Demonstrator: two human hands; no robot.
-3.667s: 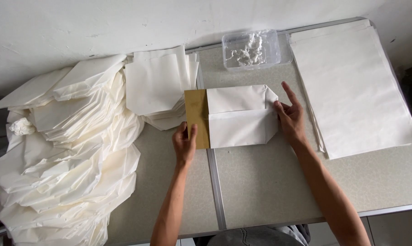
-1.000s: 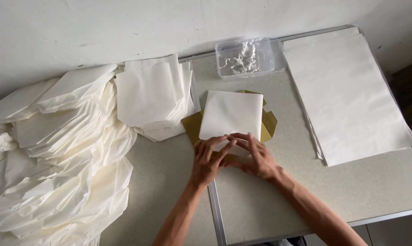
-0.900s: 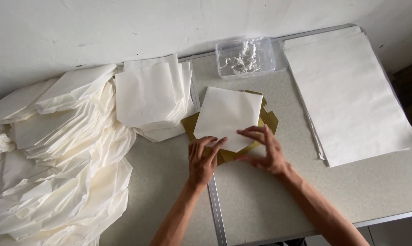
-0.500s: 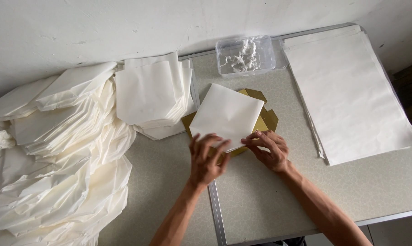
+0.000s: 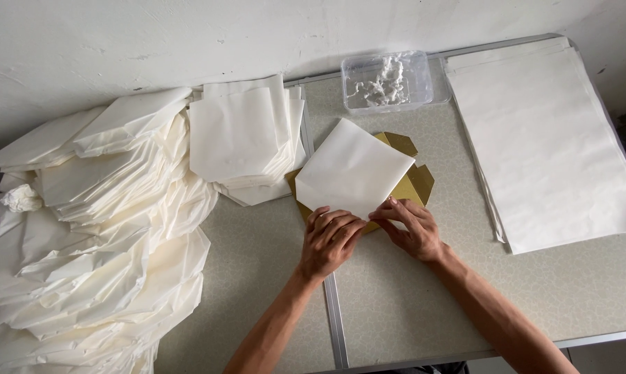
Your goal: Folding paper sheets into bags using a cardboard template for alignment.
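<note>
A folded white paper square (image 5: 354, 168) lies turned like a diamond on a gold cardboard template (image 5: 411, 185) in the middle of the table. My left hand (image 5: 330, 239) presses down on the square's near corner with fingers bent. My right hand (image 5: 411, 225) rests beside it, fingertips on the lower right edge of the paper and the gold card. Both hands touch the paper; neither lifts it.
A stack of folded white squares (image 5: 240, 138) sits left of the template. A large heap of folded paper (image 5: 91, 235) fills the left side. Flat white sheets (image 5: 548, 138) lie at right. A clear plastic tub (image 5: 387, 81) holding white paste stands at the back. Table seam (image 5: 333, 318) runs toward me.
The paper, first folded lengthwise over the gold card, is now a square rotated to a diamond. Both hands moved from its sides to its near corner and kept pressing there.
</note>
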